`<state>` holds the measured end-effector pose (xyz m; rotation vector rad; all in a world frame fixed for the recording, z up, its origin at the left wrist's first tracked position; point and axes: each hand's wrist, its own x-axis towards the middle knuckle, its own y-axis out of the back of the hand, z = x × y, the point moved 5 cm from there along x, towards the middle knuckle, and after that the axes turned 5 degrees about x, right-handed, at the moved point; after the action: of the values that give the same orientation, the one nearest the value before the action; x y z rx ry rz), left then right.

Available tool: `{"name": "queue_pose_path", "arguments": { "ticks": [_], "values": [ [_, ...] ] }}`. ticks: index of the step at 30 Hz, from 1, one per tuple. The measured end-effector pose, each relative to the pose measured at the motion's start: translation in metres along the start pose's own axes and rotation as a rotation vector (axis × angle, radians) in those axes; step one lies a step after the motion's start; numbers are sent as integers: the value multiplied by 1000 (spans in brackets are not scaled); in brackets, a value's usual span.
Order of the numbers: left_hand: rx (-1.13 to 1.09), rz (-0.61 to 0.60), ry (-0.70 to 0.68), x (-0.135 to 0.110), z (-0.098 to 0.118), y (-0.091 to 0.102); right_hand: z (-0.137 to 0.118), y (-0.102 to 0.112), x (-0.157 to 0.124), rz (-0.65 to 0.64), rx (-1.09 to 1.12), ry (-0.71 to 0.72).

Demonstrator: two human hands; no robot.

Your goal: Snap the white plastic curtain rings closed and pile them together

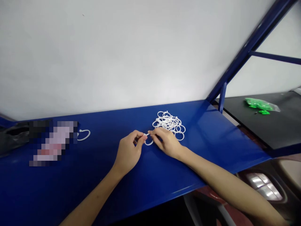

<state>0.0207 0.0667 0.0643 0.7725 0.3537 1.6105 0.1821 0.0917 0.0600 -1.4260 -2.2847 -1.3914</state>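
Note:
Between both hands is a thin white loop that looks like a plastic cable tie point(149, 144), its lower curve hanging just above or against the blue surface. My left hand point(129, 150) pinches the loop's left side between thumb and fingers. On the other side, my right hand point(167, 142) is closed on its upper right part, fingertips together. Right behind my right hand lies a pile of similar white looped cable ties point(168, 121), overlapping one another and partly covered by the hand. A single white loop point(86, 135) rests further left, apart from the pile.
The blue tabletop point(98, 175) meets a pale wall at the back. To the left lie a pixelated, blurred-out item point(55, 142) and a black plastic bag point(14, 138). Blue metal bars point(235, 66) rise at the right. Beyond, a black table point(265, 125) bears a bag of green pieces point(261, 104).

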Motion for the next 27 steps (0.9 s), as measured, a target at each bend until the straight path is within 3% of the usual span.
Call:
{"name": "queue_pose_path", "arguments": {
  "ticks": [5, 11, 27],
  "values": [
    [21, 63, 22, 3, -10, 0, -4, -5, 0, 28, -147, -14],
    [65, 87, -18, 0, -11, -5, -11, -8, -3, -63, -280, 49],
    [104, 150, -330, -2, -15, -6, -14, -9, -5, -100, -271, 228]
  ]
}}
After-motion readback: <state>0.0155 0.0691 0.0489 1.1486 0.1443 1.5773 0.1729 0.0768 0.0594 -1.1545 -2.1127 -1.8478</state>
